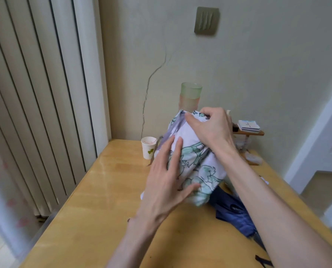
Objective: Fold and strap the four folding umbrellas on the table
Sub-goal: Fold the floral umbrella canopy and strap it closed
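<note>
A white folding umbrella (197, 161) with a green and purple flower print is held up above the wooden table (95, 200), its top end pointing away from me. My right hand (209, 126) grips its upper end with curled fingers. My left hand (167, 175) lies flat against the lower left side of the fabric, fingers straight and spread. A thin strap (155, 149) dangles from the umbrella's left side. A dark blue umbrella (233, 213) lies on the table beneath my right forearm, partly hidden. No other umbrellas show.
A white paper cup (148, 147) stands at the table's far left. A tall green and pink glass (190, 97) stands behind the umbrella. A small wooden shelf with cards (248, 128) is at the far right. A ribbed radiator (35, 103) fills the left.
</note>
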Demonstrator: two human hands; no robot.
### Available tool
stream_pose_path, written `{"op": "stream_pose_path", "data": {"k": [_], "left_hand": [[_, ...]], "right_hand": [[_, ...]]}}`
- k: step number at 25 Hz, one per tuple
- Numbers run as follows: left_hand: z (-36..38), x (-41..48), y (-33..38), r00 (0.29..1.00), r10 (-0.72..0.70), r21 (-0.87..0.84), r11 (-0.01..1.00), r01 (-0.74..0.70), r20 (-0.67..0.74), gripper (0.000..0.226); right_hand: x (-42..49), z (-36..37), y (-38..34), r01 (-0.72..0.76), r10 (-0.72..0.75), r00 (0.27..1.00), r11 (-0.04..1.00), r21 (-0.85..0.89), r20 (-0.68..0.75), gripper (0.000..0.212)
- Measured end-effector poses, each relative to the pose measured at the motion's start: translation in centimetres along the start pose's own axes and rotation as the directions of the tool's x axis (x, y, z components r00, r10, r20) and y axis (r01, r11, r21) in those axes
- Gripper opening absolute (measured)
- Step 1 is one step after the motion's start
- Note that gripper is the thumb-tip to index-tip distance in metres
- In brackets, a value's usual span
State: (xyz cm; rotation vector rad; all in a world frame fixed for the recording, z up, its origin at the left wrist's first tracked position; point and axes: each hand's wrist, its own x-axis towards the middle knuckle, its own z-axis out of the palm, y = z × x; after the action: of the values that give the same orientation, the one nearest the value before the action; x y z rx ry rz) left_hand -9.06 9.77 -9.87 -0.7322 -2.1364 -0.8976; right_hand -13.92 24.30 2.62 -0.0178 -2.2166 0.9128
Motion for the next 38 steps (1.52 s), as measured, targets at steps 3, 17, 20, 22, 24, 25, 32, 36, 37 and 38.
{"op": "stream_pose_path", "data": {"k": [3,17,20,22,24,25,32,36,37,38], "left_hand": [[-0.1,-0.5,-1.1,0.979,-0.198,-0.056,0.979,0.196,-0.039,0.111],[1.0,-2.1,-2.7,0.94,-0.314,0.086,0.941,0.326,-0.132,0.086],[0.9,-2.2,-2.8,0.942,-0.309,0.097,0.942,0.323,-0.133,0.092],[0.6,-2.2,-2.8,0.943,-0.332,-0.11,0.938,0.328,-0.015,0.095],[0.4,-2.0,-2.8,0.918,-0.383,-0.306,0.866,0.396,0.104,0.085],[0.4,-2.0,-3.0,0.904,-0.404,-0.348,0.835,0.427,0.142,0.079],[0.3,-1.7,-2.8,0.83,-0.475,-0.539,0.635,0.553,0.293,0.058],[-0.6,-1.5,-3.0,0.796,-0.431,-0.584,0.541,0.605,0.425,0.044],[-0.7,-1.6,-3.0,0.784,-0.416,-0.554,0.556,0.62,0.46,0.044],[-0.5,-1.8,-3.0,0.772,-0.415,-0.535,0.559,0.634,0.481,0.045]], "right_hand": [[-0.6,0.7,-0.7,-0.034,0.034,0.999,0.999,0.036,0.012,0.06],[-0.3,0.5,-1.1,-0.022,0.046,0.938,0.997,-0.073,0.345,0.05],[-1.0,0.9,-1.1,-0.006,0.011,0.964,1.0,-0.021,0.267,0.052],[-0.9,1.0,-0.9,0.01,-0.01,0.973,1.0,-0.001,0.23,0.054],[-0.5,0.9,-0.3,0.006,-0.007,0.977,1.0,0.005,0.214,0.054],[-0.4,0.9,-0.1,0.002,-0.006,0.977,1.0,0.02,0.214,0.053],[-0.6,0.5,0.5,0.047,-0.13,0.944,0.962,0.268,0.305,0.03],[-1.2,0.0,0.4,0.163,-0.253,0.901,0.95,0.268,0.352,0.034],[-1.2,0.4,0.2,0.202,-0.276,0.907,0.948,0.244,0.318,0.03],[-1.2,0.6,0.0,0.224,-0.292,0.904,0.946,0.234,0.314,0.028]]}}
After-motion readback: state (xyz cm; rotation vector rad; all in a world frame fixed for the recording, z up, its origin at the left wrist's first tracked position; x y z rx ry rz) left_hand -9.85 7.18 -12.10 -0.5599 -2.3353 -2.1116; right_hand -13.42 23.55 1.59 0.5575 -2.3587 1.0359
